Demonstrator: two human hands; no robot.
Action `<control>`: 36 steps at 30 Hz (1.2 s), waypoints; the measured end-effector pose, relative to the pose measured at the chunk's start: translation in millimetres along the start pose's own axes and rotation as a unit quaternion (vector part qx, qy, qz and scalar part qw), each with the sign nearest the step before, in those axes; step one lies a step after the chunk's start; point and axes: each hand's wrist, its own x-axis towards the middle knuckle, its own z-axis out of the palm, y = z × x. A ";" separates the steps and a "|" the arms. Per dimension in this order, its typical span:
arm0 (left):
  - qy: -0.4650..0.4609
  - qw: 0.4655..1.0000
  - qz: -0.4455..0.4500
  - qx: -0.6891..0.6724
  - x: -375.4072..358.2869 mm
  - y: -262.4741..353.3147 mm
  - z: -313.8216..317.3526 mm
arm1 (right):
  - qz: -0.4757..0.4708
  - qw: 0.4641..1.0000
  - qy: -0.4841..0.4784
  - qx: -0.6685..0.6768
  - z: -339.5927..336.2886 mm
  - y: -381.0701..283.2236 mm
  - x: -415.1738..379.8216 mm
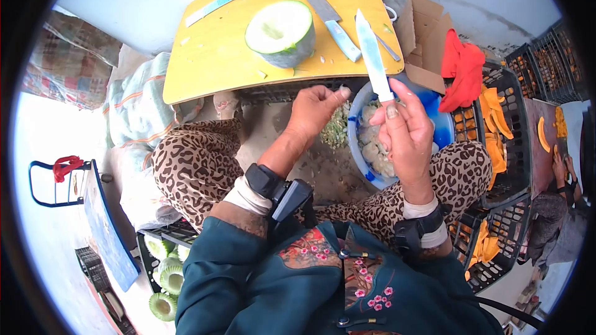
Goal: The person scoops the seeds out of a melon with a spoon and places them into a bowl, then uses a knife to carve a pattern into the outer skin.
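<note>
My right hand [406,139] grips a small knife [372,59], its pale blade pointing up past the table's front edge. My left hand [315,111] is closed in a pinch; what its fingers hold, if anything, is too small to make out. Below my right hand stands a blue basin [352,136] with pale, wet pulp [374,152] in it. A cut, hollowed green melon [282,34] sits on the yellow table [214,56], its open face up. Green peelings and seeds [336,127] lie beneath my left hand.
On the table lie a large knife with a pale blue handle [343,40] and a blue-and-white tool [223,3]. Black crates [509,149] with orange pieces stand right, near a cardboard box [425,37]. Cut melon pieces [162,306] sit lower left. Another person's hands [564,167] show far right.
</note>
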 end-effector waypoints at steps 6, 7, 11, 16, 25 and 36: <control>0.025 0.986 0.126 0.110 -10.8 1.6 -3.2 | -0.030 0.996 -0.010 -0.089 8.8 7.5 4.2; 0.033 0.981 0.139 0.130 -12.1 3.7 -6.1 | -0.044 0.993 -0.016 -0.108 12.0 7.1 6.2; 0.039 0.912 0.301 0.274 0.5 -15.8 -26.3 | -0.106 0.976 -0.024 -0.189 26.1 1.4 13.8; 0.011 0.947 0.074 0.311 -27.2 32.9 -83.9 | -0.203 0.937 -0.049 -0.281 35.7 6.7 21.5; 0.295 0.942 0.115 -0.106 10.8 57.8 -115.9 | -0.257 0.895 -0.050 -0.360 50.0 8.7 20.8; 0.296 0.922 0.157 -0.192 64.3 49.0 -99.5 | -0.230 0.884 -0.057 -0.402 55.8 6.1 19.4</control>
